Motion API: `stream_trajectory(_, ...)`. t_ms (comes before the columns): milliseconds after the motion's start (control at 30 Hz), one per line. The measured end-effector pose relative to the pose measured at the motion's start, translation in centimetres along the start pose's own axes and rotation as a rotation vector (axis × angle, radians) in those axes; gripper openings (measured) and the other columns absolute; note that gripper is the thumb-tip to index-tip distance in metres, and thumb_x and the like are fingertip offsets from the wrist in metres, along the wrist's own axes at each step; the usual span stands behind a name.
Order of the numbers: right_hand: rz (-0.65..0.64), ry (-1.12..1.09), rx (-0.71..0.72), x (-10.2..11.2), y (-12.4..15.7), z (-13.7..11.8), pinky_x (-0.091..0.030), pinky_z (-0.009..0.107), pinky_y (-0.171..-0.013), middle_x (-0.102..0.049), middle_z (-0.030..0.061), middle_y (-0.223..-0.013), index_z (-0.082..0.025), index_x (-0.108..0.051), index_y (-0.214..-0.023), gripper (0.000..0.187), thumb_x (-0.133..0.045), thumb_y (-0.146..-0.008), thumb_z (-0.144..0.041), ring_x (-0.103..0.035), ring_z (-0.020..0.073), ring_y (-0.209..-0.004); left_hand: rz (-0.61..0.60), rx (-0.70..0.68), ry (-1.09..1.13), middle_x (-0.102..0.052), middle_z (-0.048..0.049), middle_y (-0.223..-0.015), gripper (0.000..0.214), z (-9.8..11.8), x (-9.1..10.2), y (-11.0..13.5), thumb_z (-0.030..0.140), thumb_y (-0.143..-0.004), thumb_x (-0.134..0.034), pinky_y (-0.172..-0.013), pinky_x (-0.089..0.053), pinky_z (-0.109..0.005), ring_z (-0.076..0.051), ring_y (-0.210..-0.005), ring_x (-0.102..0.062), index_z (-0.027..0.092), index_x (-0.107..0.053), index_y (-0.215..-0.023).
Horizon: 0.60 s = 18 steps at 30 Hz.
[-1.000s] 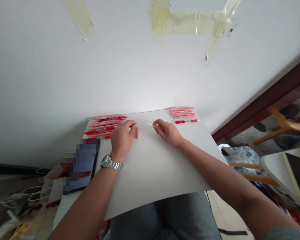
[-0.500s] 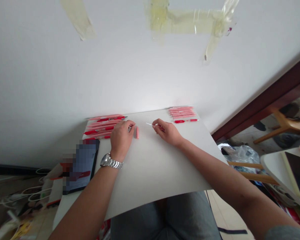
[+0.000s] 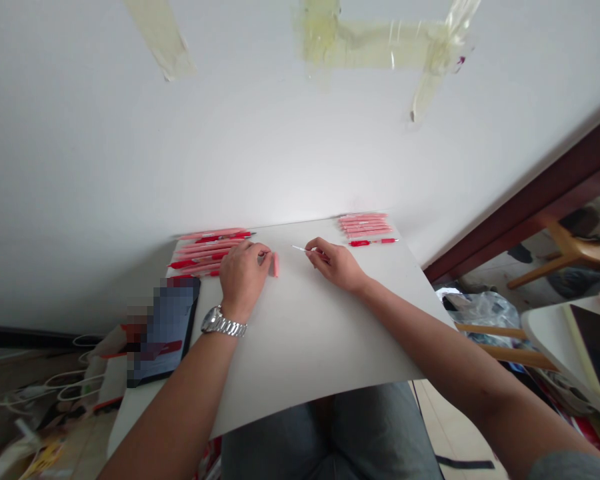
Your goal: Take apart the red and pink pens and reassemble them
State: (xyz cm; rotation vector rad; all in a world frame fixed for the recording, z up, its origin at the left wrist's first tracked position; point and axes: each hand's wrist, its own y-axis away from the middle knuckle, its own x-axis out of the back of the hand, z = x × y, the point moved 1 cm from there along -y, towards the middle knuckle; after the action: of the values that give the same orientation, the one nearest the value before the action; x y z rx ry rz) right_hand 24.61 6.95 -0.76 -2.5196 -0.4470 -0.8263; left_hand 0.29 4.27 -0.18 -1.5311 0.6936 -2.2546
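Observation:
My right hand (image 3: pixel 334 262) is closed in a pinch on a pen refill (image 3: pixel 300 249), thin and whitish, whose narrow end points left above the table. My left hand (image 3: pixel 245 270), with a metal watch at the wrist, has its fingertips pressed together; whatever they hold is hidden. Just right of those fingertips lies a short pink pen part (image 3: pixel 275 265) on the white table (image 3: pixel 300 333). Pink and red pens (image 3: pixel 205 247) lie in a group beyond and left of my left hand. Past my right hand, a red pen (image 3: pixel 373 243) lies in front of a row of pink pens (image 3: pixel 365 225).
A tablet (image 3: pixel 167 333) lies at the table's left edge, partly blurred out. The white wall (image 3: pixel 260 147) rises directly behind the table. On the right are a wooden stool (image 3: pixel 575 250), plastic bags (image 3: pixel 490 310) and a white surface bearing a dark-screened device (image 3: pixel 597 347).
The left fingertips have curled slightly and sit a little closer to the short pink part. My right hand keeps its pinch on the refill, almost unmoved.

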Motion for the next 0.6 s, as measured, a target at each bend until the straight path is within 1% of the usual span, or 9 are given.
stream_trajectory(133,-0.002,0.001,-0.007,-0.01,-0.05,0.05,-0.040,0.026,-0.069,-0.070,-0.0021,-0.078,-0.025,-0.063,-0.114,0.023,-0.051,-0.106,-0.043,-0.058,0.0152,-0.068,0.011,-0.008,0.025,-0.070,-0.0071,-0.086,0.012,0.08,0.08,-0.02,0.027,-0.094,-0.068,-0.074,-0.045,-0.041,-0.029,-0.081,-0.062,0.026,-0.074,-0.084)
stream_trajectory(300,0.001,0.001,-0.002,-0.03,-0.06,0.13,-0.041,0.027,-0.070,-0.070,-0.0018,-0.078,-0.025,-0.063,-0.114,0.023,-0.050,-0.107,-0.043,-0.058,0.0155,-0.069,0.017,0.025,0.060,-0.070,-0.0076,-0.090,0.011,0.06,0.09,-0.01,0.027,-0.096,-0.066,-0.078,-0.046,-0.041,-0.029,-0.084,-0.063,0.026,-0.074,-0.089)
stream_trajectory(367,-0.001,0.001,-0.003,-0.02,-0.05,0.13,-0.040,0.027,-0.070,-0.070,-0.0018,-0.078,-0.025,-0.063,-0.114,0.023,-0.050,-0.107,-0.043,-0.058,0.0156,-0.069,0.022,0.040,0.122,-0.071,-0.0074,-0.094,0.012,0.10,0.06,-0.03,0.028,-0.098,-0.064,-0.081,-0.047,-0.041,-0.028,-0.087,-0.064,0.025,-0.073,-0.092)
stream_trajectory(500,0.002,0.000,0.007,-0.01,-0.03,0.15,-0.040,0.026,-0.070,-0.069,-0.0019,-0.078,-0.025,-0.063,-0.114,0.023,-0.051,-0.106,-0.043,-0.057,0.0154,-0.069,0.043,0.054,0.321,-0.074,-0.0067,-0.101,0.015,0.33,-0.12,-0.12,0.031,-0.102,-0.060,-0.089,-0.050,-0.040,-0.025,-0.093,-0.066,0.024,-0.073,-0.099)
stream_trajectory(600,0.001,0.001,0.006,-0.02,-0.02,0.18,-0.040,0.026,-0.070,-0.069,-0.0019,-0.078,-0.025,-0.063,-0.114,0.024,-0.050,-0.106,-0.044,-0.057,0.0154,-0.069,0.076,0.051,0.412,-0.075,-0.0058,-0.102,0.015,0.48,-0.33,-0.16,0.033,-0.103,-0.062,-0.088,-0.051,-0.038,-0.023,-0.095,-0.067,0.023,-0.073,-0.101)
